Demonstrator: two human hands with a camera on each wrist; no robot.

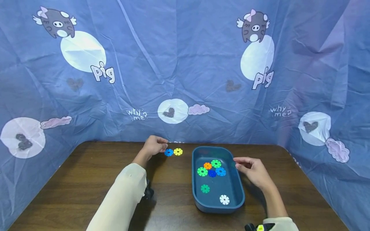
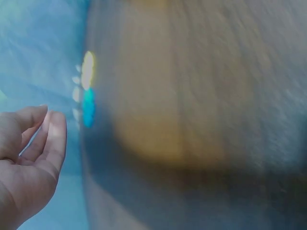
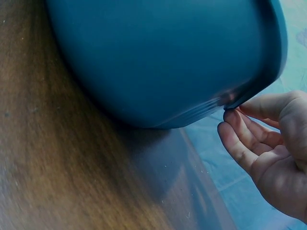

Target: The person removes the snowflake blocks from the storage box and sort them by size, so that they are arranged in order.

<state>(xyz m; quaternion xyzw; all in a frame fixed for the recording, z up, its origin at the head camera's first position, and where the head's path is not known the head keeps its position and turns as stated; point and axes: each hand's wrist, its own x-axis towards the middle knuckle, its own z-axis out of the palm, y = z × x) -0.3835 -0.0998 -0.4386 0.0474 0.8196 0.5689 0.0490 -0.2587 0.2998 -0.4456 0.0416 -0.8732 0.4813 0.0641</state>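
A blue notched plastic disc (image 1: 169, 152) and a yellow notched plastic disc (image 1: 178, 151) sit side by side near the table's far edge. My left hand (image 1: 155, 145) is just left of the blue one, thumb and fingers lightly bent with nothing between them. The left wrist view shows that hand (image 2: 36, 158) apart from both discs. With thumb and fingertips, my right hand (image 1: 254, 171) pinches the right rim of a dark blue plastic tub (image 1: 218, 207). In the right wrist view, the fingertips (image 3: 231, 116) meet at the tub's rim.
Inside the tub are several notched discs, among them an orange disc (image 1: 207, 166), a dark green disc (image 1: 205, 188) and a white disc (image 1: 224, 199). A brown wooden table (image 1: 72, 192) carries everything. Blue printed cloth (image 1: 179, 64) hangs behind it and at both sides.
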